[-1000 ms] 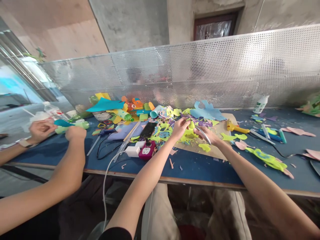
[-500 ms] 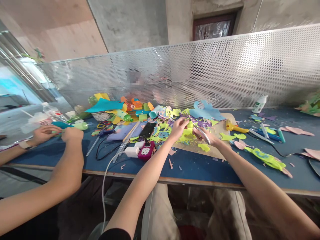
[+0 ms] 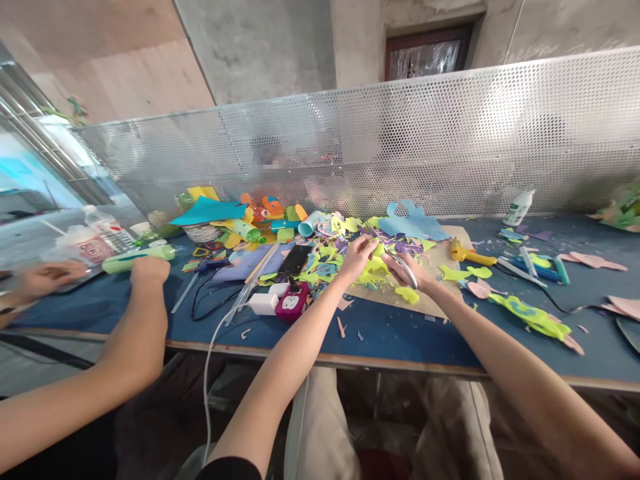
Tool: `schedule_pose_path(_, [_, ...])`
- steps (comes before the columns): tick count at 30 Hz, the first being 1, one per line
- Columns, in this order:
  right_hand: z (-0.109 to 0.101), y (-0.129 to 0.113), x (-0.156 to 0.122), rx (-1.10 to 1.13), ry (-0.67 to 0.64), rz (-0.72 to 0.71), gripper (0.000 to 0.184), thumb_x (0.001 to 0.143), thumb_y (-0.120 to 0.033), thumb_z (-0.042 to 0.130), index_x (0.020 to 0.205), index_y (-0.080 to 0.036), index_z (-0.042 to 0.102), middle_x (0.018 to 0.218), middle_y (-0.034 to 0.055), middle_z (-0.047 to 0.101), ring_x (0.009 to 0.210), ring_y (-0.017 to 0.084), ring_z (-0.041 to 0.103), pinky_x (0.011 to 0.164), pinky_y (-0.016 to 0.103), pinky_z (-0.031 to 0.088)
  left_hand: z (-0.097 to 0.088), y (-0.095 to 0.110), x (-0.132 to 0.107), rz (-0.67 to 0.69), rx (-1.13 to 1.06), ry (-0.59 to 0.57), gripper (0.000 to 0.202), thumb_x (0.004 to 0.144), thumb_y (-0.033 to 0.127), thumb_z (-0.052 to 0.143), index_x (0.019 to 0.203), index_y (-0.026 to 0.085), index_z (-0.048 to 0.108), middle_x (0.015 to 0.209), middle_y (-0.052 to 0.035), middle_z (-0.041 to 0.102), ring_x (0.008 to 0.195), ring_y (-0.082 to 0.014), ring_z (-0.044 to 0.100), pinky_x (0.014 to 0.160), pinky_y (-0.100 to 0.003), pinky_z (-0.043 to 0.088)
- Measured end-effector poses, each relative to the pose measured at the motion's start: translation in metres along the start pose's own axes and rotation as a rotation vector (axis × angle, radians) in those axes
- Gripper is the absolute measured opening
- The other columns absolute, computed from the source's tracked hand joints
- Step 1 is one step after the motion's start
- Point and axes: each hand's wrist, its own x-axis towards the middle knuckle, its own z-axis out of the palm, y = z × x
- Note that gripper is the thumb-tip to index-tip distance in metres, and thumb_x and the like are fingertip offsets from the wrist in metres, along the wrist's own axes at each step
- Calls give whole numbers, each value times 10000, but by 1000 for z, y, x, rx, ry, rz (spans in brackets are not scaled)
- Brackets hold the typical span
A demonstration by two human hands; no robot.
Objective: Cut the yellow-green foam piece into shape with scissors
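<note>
My left hand (image 3: pixel 359 256) pinches a small yellow-green piece of paper or foam (image 3: pixel 379 249) above the heap of cuttings. Close by on the right, my right hand (image 3: pixel 406 272) is closed round the handles of a pair of scissors (image 3: pixel 410 276), whose blades reach toward the held piece. Under both hands lie yellow-green and purple scraps (image 3: pixel 373 273), partly on a brown sheet (image 3: pixel 440 293). A light blue sheet with cut-outs (image 3: pixel 415 223) lies just behind them.
A co-worker's hand (image 3: pixel 150 272) is at a green bottle (image 3: pixel 120 260) on the left. A yellow glue gun (image 3: pixel 473 255) and a white bottle (image 3: pixel 519 208) are to my right. A phone (image 3: pixel 296 259), white plug (image 3: pixel 265 304) and magenta box (image 3: pixel 293 303) lie left of my arm.
The co-worker's left hand has moved left, away from the other hand, and the green bottle shows more. My hands stay nearly in place, with the scissors shifted slightly.
</note>
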Motion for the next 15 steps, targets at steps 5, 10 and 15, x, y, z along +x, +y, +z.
schedule_pose_path(5, [-2, 3, 3, -15, 107, -49, 505, 822, -691, 491, 643, -220, 451, 492, -32, 432, 464, 138, 414, 468, 284, 316, 0, -2, 2, -19, -20, 20, 326, 886, 523, 592, 885, 198, 624, 661, 22, 489, 584, -104, 482, 590, -256, 390])
schedule_pose_path(10, [-9, 4, 1, -78, 28, -72, 504, 795, -712, 499, 715, -214, 506, 602, -14, 495, 553, 156, 437, 513, 294, 348, -1, -4, 2, -33, -24, 69, 309, 892, 500, 578, 894, 196, 634, 655, 17, 491, 575, -107, 478, 573, -260, 385])
schedule_pose_path(15, [-9, 7, 1, -60, -40, -122, 518, 797, -732, 479, 701, -223, 479, 625, -12, 491, 569, 162, 442, 524, 305, 370, -1, -3, 1, -32, -8, 85, 309, 892, 494, 574, 830, 192, 591, 674, 18, 487, 576, -104, 483, 570, -255, 392])
